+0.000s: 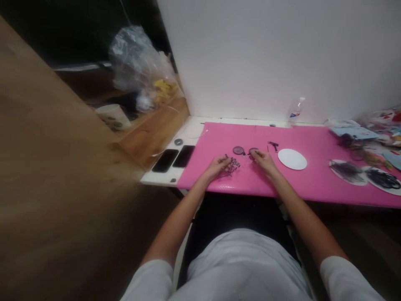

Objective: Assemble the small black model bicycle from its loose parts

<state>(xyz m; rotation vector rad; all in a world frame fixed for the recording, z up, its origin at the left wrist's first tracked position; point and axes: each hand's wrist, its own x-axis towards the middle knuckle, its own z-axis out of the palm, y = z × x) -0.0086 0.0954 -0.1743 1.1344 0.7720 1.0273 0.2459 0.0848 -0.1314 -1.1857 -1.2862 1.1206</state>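
My left hand (221, 164) is closed around a small dark model assembly (233, 164) with thin rods, which looks like part of a miniature bicycle. My right hand (262, 160) is pinched beside a small dark spoked wheel (252, 150); what sits between its fingertips is too small to make out. Another spoked wheel (238, 150) lies flat on the pink mat (219, 138), just beyond my left hand. A few tiny parts are scattered between the hands. A dark T-shaped piece (273, 145) rests beyond my right hand, close to a white plate (292, 159).
Two dark phones (184, 156) lie left of the mat. On the right, a plate of dark thin parts (347, 171) sits beside another with black loops (382, 179). A clear bottle (296, 112) stands by the wall. Plastic packs (384, 121) are heaped far right.
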